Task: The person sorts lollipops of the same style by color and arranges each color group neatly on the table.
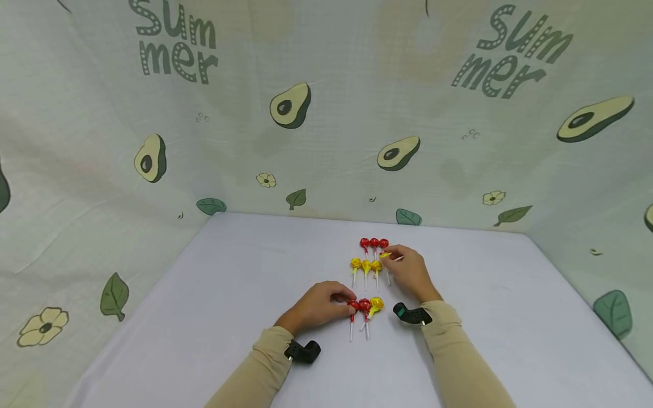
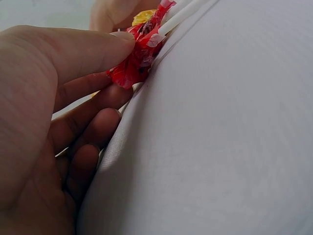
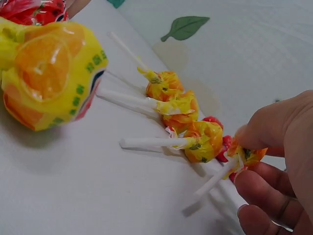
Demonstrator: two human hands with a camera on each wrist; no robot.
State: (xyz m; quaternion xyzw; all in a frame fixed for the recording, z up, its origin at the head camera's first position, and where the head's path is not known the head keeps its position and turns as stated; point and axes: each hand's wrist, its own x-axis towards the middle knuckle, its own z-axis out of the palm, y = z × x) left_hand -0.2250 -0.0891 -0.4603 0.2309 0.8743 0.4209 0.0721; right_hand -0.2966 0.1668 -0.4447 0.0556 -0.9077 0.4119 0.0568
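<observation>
My left hand (image 1: pixel 318 306) pinches the head of a red-wrapped lollipop (image 2: pixel 132 66) between thumb and finger, at the left of the near group. Beside it lie another red lollipop (image 1: pixel 364 305) and a yellow lollipop (image 1: pixel 377 304). Farther back, my right hand (image 1: pixel 410 275) pinches a yellow-wrapped lollipop (image 3: pixel 250 155) by its head, its white stick pointing toward the near side. That one is at the right end of a row with three yellow lollipops (image 3: pixel 203 142). Fingers partly cover both held heads.
Behind the yellow row lie three red lollipops (image 1: pixel 374 242) side by side. All rest on a white-covered table (image 1: pixel 245 272). A pale cloth (image 1: pixel 336 113) printed with avocados and leaves hangs behind and at the sides. Each wrist wears a black band (image 1: pixel 412 314).
</observation>
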